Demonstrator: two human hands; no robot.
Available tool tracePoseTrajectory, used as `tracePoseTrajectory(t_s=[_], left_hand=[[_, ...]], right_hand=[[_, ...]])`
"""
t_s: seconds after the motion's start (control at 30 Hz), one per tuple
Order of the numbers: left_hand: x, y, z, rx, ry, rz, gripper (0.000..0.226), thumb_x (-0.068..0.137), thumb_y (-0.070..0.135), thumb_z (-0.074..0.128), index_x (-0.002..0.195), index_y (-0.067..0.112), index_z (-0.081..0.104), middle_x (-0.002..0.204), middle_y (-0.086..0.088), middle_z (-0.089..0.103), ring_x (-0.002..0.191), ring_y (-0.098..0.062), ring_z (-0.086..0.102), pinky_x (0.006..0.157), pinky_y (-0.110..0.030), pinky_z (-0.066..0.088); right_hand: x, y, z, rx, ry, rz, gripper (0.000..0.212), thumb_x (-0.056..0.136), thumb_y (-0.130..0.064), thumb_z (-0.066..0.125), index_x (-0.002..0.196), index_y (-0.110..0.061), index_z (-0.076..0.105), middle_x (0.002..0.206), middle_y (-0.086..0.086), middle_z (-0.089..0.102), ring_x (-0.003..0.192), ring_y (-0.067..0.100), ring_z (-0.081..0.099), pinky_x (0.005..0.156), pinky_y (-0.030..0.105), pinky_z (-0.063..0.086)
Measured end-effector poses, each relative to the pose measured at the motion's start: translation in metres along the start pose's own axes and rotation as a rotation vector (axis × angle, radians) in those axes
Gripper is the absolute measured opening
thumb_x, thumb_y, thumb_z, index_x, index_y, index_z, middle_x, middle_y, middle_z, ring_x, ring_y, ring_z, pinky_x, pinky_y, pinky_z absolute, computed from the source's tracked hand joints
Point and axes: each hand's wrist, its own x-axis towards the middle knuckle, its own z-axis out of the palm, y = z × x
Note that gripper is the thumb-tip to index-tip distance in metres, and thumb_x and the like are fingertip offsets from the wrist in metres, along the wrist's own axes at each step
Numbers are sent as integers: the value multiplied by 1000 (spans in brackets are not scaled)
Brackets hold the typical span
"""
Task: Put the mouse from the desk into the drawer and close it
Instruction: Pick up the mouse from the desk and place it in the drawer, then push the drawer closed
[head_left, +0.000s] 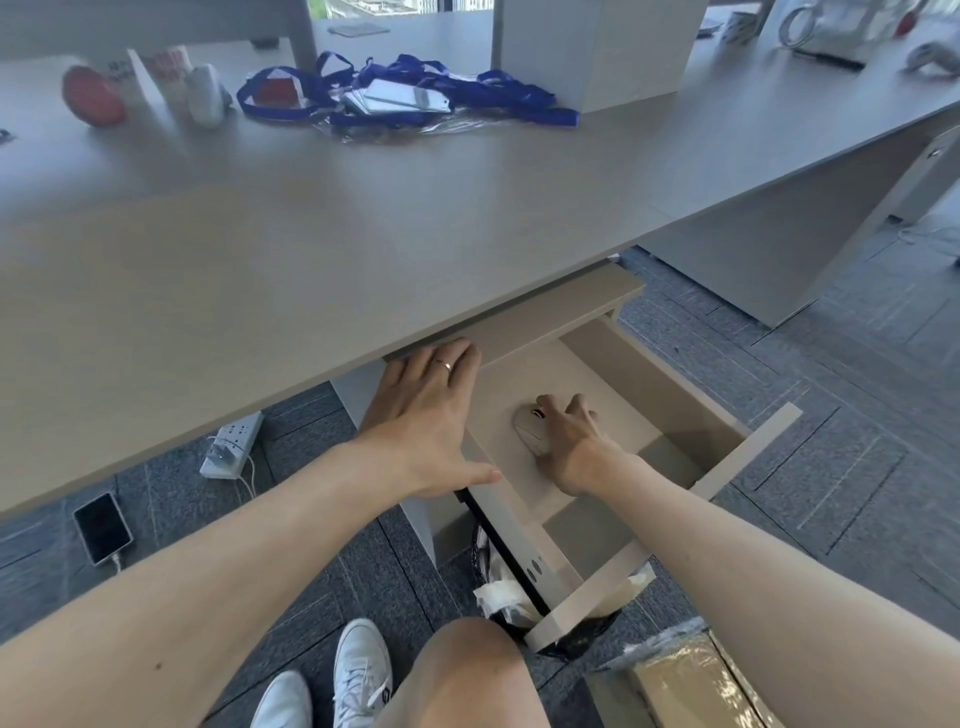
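Phone (102, 528) on the carpet at my 9 o'clock, cabled, power strip (231, 444) just beyond it. My left hand (427, 423) lies flat, fingers spread, gripping nothing, fingertips at the desk (311, 249) edge, thumb on the drawer (748, 441) side rail. At 12 o'clock, far on the desk, blue lanyards (405, 91). Drawer pulled fully open at 1 o'clock. My right hand (574, 449) is curled over the beige mouse (531, 428), which sits on the drawer floor; grip closed on it.
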Motion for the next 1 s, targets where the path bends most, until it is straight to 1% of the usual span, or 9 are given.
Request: tracePoseTrajectory(t_s=[0.2,0.33,0.43,0.67,0.77,0.83,0.9,0.93,1.0], left_hand=[[0,0,-4,7,-25,2,131,61,81,65,156,13,6,165,-3,8,146,-24,11,115,-42,17],[-2,1,-10,1,-74,0,132,61,81,65,157,13,4,166,-3,6,147,-25,10,115,-42,17],[-6,4,-14,-16,-102,-22,131,64,79,65,158,12,1,167,-4,2,150,-24,5,118,-41,12],[-31,23,-15,-97,-105,-79,118,76,73,59,158,12,-1,167,-7,1,151,-25,4,119,-41,13],[-40,23,-19,-115,-117,-87,115,78,72,58,158,12,0,167,-6,2,151,-25,6,119,-41,16],[-43,23,-22,-120,-119,-89,114,79,71,58,158,11,3,167,-7,5,150,-25,8,119,-40,19],[-45,22,-25,-141,-121,-96,113,78,72,58,158,11,6,167,-6,9,150,-25,11,118,-41,23],[-44,21,-26,-154,-121,-101,111,78,72,58,158,12,10,166,-6,13,149,-24,13,117,-41,26],[-41,19,-30,-172,-124,-111,105,78,71,58,156,13,18,164,-4,20,147,-23,18,115,-41,31]], right_hand=[[-21,4,-24,-81,57,-67,86,87,-48,64,156,-25,20,151,13,30,138,35,35,101,49,44],[-51,28,-65,-114,238,-123,78,90,-52,58,155,-21,27,152,14,39,138,36,38,105,51,42],[-79,55,-75,-62,315,-44,76,92,-53,56,154,-18,29,153,14,38,140,36,35,108,52,39],[-130,82,-29,367,452,157,96,95,-43,60,161,-8,0,168,15,1,154,36,0,122,53,13],[-138,74,-16,700,487,288,104,92,-39,66,160,-6,-6,168,14,-4,154,37,3,123,52,16],[-136,73,-8,929,426,396,100,90,-41,67,160,-10,4,166,14,11,148,40,26,114,56,36],[-136,67,-2,1154,328,446,72,92,-40,63,150,-16,28,149,16,40,126,39,51,81,53,60],[-136,64,0,1238,296,453,60,95,-38,60,145,-17,34,141,15,47,119,37,55,69,50,63],[-134,61,1,1350,283,453,58,97,-35,57,148,-22,32,138,12,48,117,36,54,62,53,63]])
